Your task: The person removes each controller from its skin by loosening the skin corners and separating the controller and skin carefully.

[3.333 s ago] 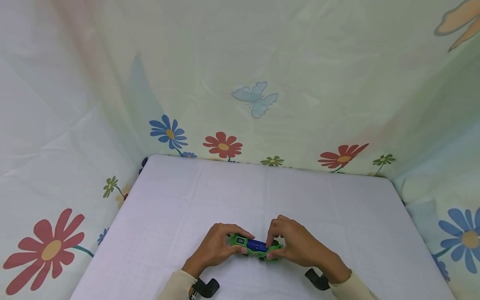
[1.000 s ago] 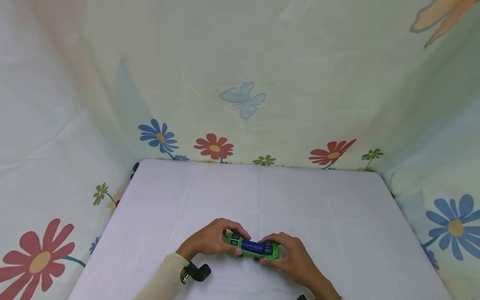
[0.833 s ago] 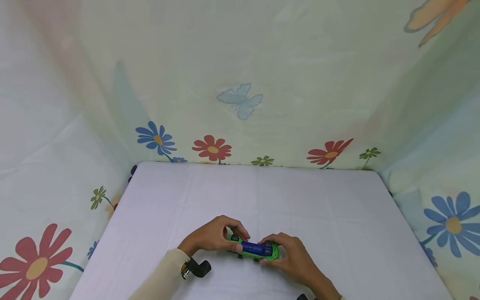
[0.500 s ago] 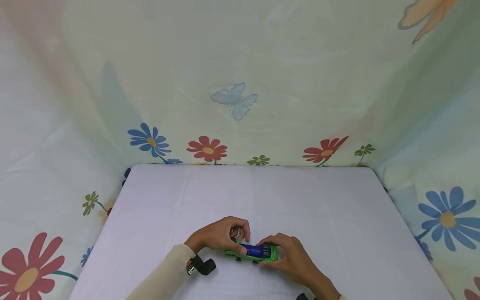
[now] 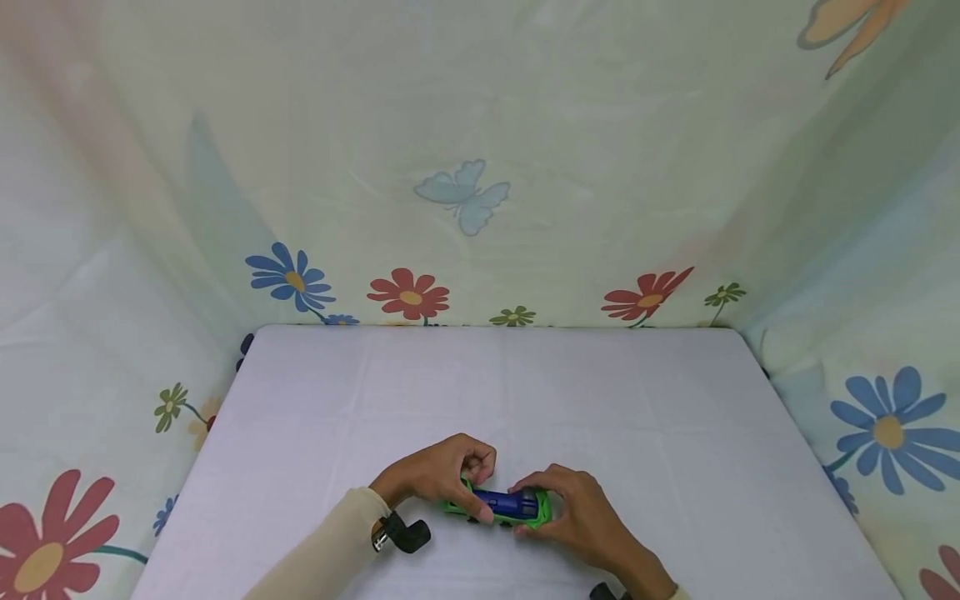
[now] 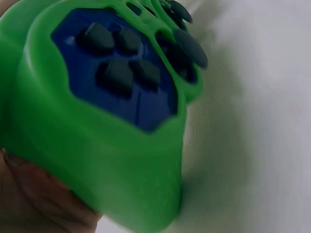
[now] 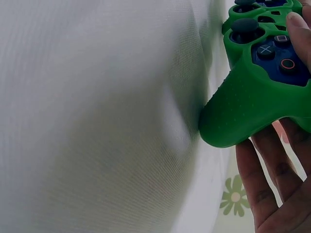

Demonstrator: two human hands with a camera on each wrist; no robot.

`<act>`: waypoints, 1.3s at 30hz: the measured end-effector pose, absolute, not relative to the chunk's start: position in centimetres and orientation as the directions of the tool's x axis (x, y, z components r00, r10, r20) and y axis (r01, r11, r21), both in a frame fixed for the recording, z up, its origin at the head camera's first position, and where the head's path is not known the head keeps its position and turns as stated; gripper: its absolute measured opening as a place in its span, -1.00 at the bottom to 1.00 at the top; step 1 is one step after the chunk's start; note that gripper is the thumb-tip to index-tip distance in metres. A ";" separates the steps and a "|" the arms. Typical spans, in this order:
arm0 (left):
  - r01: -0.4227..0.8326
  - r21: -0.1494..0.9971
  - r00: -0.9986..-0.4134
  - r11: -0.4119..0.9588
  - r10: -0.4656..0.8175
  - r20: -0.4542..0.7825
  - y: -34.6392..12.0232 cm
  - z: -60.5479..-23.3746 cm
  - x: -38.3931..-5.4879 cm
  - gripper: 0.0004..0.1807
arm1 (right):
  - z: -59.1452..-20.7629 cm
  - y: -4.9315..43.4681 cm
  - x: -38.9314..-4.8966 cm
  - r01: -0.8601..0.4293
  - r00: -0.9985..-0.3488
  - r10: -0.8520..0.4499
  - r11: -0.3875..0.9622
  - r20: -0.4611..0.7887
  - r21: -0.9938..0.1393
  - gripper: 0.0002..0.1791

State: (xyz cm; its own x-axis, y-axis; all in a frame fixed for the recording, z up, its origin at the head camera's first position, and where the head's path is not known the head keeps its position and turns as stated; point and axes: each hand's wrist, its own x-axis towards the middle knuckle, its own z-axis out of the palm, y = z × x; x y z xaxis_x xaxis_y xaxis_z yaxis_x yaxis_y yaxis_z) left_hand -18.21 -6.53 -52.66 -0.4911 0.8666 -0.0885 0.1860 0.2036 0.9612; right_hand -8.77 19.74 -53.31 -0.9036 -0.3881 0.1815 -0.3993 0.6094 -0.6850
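Note:
A blue game controller [image 5: 506, 503] in a green silicone cover [image 7: 248, 102] is low over the white cloth near the front. My left hand [image 5: 442, 471] holds its left end, thumb along the near side and the other fingers curled at the far side. In the left wrist view, dark direction buttons [image 6: 119, 77] show through the cover, with part of the hand behind the green grip. My right hand [image 5: 581, 508] grips the right end, thumb near side, fingers far side. The right wrist view shows the cross and circle buttons [image 7: 287, 65] and fingers behind the cover.
White cloth covers the table [image 5: 615, 417]. Its back edge meets a curtain [image 5: 337, 167] printed with flowers and a butterfly, which also hangs at both sides. Black wrist cameras [image 5: 405, 532] sit at both wrists.
The right index finger, earlier bent over the controller's top, now lies along its far side. The left fingers have curled inward from the far edge, the thumb sliding rightward. The head view has shifted.

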 end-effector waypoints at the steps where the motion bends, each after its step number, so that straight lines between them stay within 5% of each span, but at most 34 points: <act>1: 0.217 0.949 -0.514 0.229 0.853 -0.089 -6.6 -52.5 -18.1 -0.53 | -53.3 19.7 -8.7 -0.401 -0.903 -0.387 0.609 0.186 -0.684 -0.51; 7: 0.348 0.857 -0.595 0.380 0.796 -0.112 -7.0 -51.7 -17.7 -0.48 | -53.4 19.7 -8.7 -0.400 -0.905 -0.383 0.609 0.187 -0.685 -0.50; 29: 0.366 0.841 -0.518 0.399 0.838 -0.172 -6.8 -51.3 -17.9 -0.26 | -53.6 19.8 -8.6 -0.396 -0.905 -0.385 0.608 0.180 -0.688 -0.49; 39: 0.368 0.858 -0.587 0.359 0.805 -0.085 -7.0 -51.8 -16.8 -0.23 | -53.7 19.8 -8.4 -0.405 -0.904 -0.382 0.618 0.193 -0.674 -0.49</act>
State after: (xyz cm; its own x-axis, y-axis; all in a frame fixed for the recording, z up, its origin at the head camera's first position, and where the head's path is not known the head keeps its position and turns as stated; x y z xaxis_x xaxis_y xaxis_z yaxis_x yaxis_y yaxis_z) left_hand -16.84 -6.99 -51.80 -0.5873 0.8049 -0.0851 0.3682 0.3593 0.8575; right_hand -8.44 19.77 -53.72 -0.9039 -0.3818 0.1929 -0.4048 0.6180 -0.6739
